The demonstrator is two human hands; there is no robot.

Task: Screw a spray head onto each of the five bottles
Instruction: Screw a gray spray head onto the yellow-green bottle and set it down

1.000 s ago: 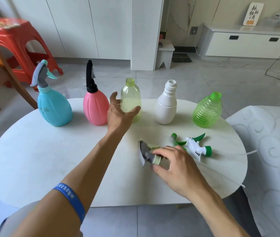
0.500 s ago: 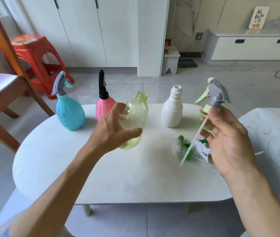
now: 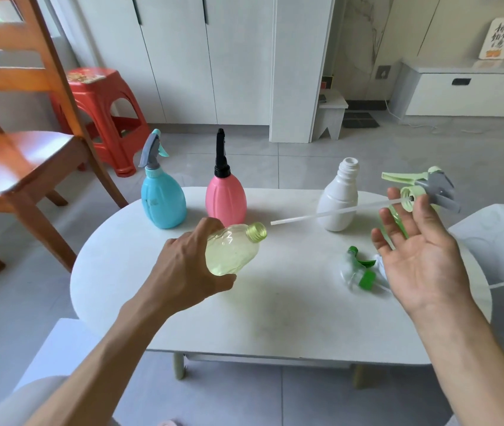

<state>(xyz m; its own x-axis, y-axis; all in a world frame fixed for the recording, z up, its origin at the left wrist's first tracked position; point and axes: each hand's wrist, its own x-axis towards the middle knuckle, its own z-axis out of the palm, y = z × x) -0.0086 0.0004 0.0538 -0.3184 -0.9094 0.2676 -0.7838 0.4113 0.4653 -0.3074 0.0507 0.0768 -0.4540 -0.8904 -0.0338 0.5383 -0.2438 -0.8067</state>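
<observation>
Since half a second ago the left hand (image 3: 183, 272) has tipped the yellow bottle (image 3: 232, 250) from near upright to lying almost sideways, mouth pointing right. The right hand (image 3: 423, 256) has swung the spray head (image 3: 423, 189) so its tube (image 3: 330, 212) now runs level toward that mouth instead of hanging down.

Near: left fingers wrapped around the yellow bottle body, gripping it, held off the table (image 3: 275, 318). Right palm faces up and most fingers are spread open. The head sits at the fingertips; the exact pinch is hard to see, but it looks held by thumb and one finger at the collar. Just left of the right hand a green-and-white spray head (image 3: 358, 272) lies on the table, blurred.

Middle: tube tip is just beside the bottle mouth, slightly above and right of it, not yet in.

Far: blue bottle (image 3: 163, 198) and pink bottle (image 3: 226, 198) stand at the left with heads already on. White bottle (image 3: 338, 204) stands right of centre, neck bare. A green bottle (image 3: 398, 219) shows only in slivers behind the right fingers.

Step in hand: third bottle, feeding the tube in. Two done, three left by my count. Next move calls for lining the thin tube tip with the narrow mouth, sliding it in, seating the collar square on the threads, then turning. The tube is long and likely flexes, so aim may wander.
</observation>
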